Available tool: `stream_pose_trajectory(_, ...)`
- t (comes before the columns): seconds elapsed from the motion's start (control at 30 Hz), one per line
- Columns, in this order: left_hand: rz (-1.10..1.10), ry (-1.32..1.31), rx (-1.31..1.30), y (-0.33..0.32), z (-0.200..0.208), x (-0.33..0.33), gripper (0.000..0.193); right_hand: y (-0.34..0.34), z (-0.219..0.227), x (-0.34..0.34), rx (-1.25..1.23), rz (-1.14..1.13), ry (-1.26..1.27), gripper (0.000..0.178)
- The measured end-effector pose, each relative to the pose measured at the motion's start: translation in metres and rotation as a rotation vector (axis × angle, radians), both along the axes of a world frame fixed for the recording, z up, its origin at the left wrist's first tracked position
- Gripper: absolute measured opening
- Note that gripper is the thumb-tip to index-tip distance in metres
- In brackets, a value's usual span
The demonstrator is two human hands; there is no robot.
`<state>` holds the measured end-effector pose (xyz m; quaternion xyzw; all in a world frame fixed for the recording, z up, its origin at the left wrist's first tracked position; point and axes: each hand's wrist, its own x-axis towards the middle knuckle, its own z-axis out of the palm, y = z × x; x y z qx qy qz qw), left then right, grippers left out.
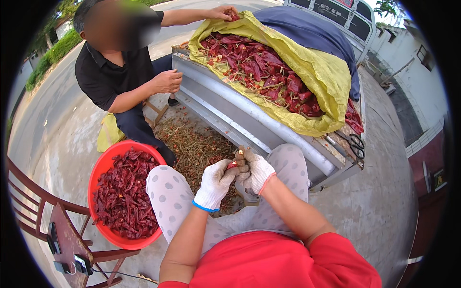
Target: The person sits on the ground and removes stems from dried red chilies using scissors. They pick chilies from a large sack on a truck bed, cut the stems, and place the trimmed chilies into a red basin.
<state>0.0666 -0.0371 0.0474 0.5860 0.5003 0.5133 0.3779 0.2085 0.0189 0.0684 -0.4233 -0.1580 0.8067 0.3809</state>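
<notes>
Red-sleeved forearms rise from the lower edge, both hands gloved in white. The left hand [216, 181] and the right hand [255, 170] meet above the knees, each pinching one dried red chili [234, 164] between fingertips; what looks like its stem pokes up between them, though the view is small. Twisting the stem off cleanly, close to the cap, would probably keep the pod whole. A red basin [103, 165] of chilies sits by the left knee. A yellow sack [331, 77] of chilies lies ahead on a metal cart [249, 117], where another person [120, 72] sorts.
</notes>
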Motion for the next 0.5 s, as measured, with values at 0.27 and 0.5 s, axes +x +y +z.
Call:
stream_pose_trajectory(0.27,0.096,-0.836,-0.281,0.016,-0.025,-0.027,0.009,0.04,0.065,0.015,1.273,0.404,-1.249,0.034)
stream_pose_trajectory(0.5,0.011,-0.939,-0.221,0.018,-0.037,-0.026,0.015,0.106,0.128,0.086,1.183,0.546,-1.53,0.028)
